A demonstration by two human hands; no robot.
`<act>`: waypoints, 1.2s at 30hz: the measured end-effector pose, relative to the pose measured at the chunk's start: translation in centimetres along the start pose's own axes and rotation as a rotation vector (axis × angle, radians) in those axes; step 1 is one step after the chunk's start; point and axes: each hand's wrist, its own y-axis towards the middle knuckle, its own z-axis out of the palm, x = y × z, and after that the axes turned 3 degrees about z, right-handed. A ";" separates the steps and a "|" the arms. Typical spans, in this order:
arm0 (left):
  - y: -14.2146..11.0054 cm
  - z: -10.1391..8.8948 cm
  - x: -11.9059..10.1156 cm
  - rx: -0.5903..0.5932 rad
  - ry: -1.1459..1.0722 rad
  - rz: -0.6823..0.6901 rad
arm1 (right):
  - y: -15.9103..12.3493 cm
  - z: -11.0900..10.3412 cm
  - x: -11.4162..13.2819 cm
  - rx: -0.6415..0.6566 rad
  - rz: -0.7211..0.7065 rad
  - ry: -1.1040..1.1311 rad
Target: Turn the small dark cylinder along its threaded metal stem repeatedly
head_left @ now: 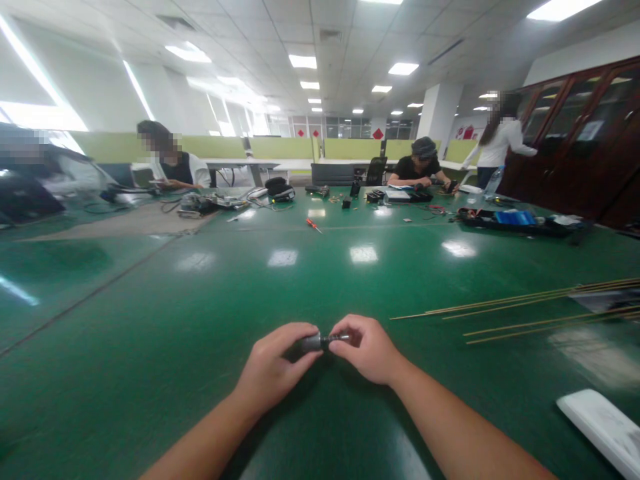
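Note:
Both hands meet over the near middle of the green table [240, 287]. Between the thumb and fingers of my left hand [273, 363] is a small grey metal cylinder [312, 343], partly covered by the fingers. A thin dark shaft with ridges [327, 341] comes out of its right end. My right hand [369, 350] is closed in a pinch on that shaft, and its bright tip shows among the fingers. The shaft lies roughly level and in line with the cylinder. What exact kind of part this is cannot be made out.
Thin yellowish rods [510, 303] lie to the right, with a white power strip-like box [603, 427] nearer. Further off are an orange screwdriver [313, 225], electronic parts [197, 203] and a black tray [520, 223]. Several people sit or stand beyond.

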 end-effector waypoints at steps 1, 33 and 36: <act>0.0 0.0 0.0 0.001 0.002 0.000 | 0.0 0.0 0.0 0.002 0.004 0.003; 0.3 -0.4 0.0 -0.029 0.005 -0.045 | 0.2 -0.1 -0.2 -0.009 0.083 0.089; 0.3 -0.5 -0.1 -0.030 0.000 -0.049 | 0.2 -0.1 -0.2 -0.005 0.091 0.104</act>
